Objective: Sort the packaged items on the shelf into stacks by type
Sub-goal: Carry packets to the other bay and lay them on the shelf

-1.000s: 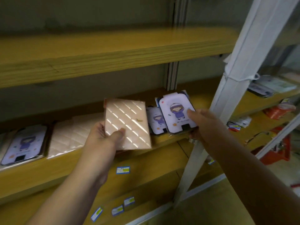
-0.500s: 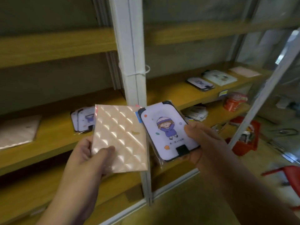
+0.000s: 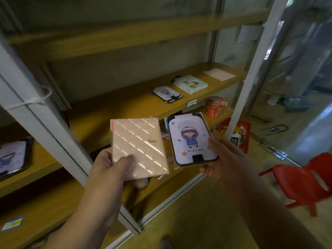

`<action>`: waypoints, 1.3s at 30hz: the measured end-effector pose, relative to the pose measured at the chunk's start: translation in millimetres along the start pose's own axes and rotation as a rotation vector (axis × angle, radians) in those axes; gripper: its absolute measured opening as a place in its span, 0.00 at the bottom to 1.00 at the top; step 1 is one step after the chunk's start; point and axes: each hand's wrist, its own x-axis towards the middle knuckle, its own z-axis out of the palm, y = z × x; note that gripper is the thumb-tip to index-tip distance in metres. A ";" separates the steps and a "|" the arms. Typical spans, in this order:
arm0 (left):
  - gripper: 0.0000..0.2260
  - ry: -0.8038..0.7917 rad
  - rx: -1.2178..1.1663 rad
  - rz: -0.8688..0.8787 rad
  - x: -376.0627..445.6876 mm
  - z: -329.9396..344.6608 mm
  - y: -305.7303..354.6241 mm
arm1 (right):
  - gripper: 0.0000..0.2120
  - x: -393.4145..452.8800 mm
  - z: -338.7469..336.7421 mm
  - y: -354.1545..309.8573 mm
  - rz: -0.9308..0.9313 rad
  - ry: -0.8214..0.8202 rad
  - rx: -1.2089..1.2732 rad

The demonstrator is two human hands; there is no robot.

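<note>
The person holds one packaged item in each hand, in front of the wooden shelf (image 3: 115,112). The left hand (image 3: 109,169) pinches a pink quilted packet (image 3: 138,148) at its near left corner, thumb pressed on the face and the other fingers hidden behind it. The right hand (image 3: 222,159) grips a purple cartoon packet (image 3: 190,141) by its right edge, thumb on the front and fingers curled underneath. Both packets stand with their long axes running near to far, side by side, edges almost touching.

The relation that matters is where the matching stacks lie. On the shelf beyond and to the right rest a purple cartoon pack (image 3: 167,93), a pale green pack (image 3: 191,84) just right of it, and a flat pink pack (image 3: 220,74) farthest right. All three lie ahead and to the right of the hands, so the right hand is nearer its match; the pink packet would have to travel farthest, past the other two.

Motion blur softens the prints. Another purple pack (image 3: 12,157) is cut off at the left edge, behind the white upright post (image 3: 41,119). How many items each far pile holds cannot be made out.
</note>
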 end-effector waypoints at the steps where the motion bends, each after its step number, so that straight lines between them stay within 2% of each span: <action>1: 0.14 -0.012 -0.004 -0.005 9.7 9.6 -2.3 | 0.22 6.9 -6.9 -2.6 0.021 0.025 0.004; 4: 0.14 -0.045 -0.022 -0.027 46.8 36.1 -9.2 | 0.23 34.7 -26.3 -16.7 0.035 0.040 0.010; 9: 0.14 -0.074 -0.084 -0.017 122.7 70.4 -11.1 | 0.13 114.3 -45.5 -46.4 -0.024 0.088 -0.095; 19: 0.13 0.061 -0.097 -0.026 229.3 88.8 7.2 | 0.05 319.9 1.6 -66.6 -0.079 0.074 -0.488; 23: 0.11 0.090 -0.113 -0.064 245.0 93.2 10.5 | 0.12 373.6 24.9 -67.1 -0.122 0.001 -0.773; 28: 0.10 0.160 -0.080 -0.066 258.9 100.0 9.3 | 0.17 400.0 38.0 -62.5 -0.402 -0.006 -1.346; 30: 0.09 0.178 -0.055 -0.047 263.3 108.8 10.7 | 0.17 404.5 33.7 -59.3 -0.456 -0.012 -1.455; 33: 0.10 0.235 -0.030 0.003 268.9 129.3 10.5 | 0.15 409.7 25.7 -62.8 -0.507 -0.078 -1.417; 36: 0.10 0.259 -0.012 0.030 275.2 158.1 12.1 | 0.11 414.9 13.5 -79.9 -0.593 -0.119 -1.231; 39: 0.09 0.279 -0.037 0.071 284.2 196.5 9.4 | 0.12 423.2 -20.4 -104.6 -0.636 -0.130 -1.095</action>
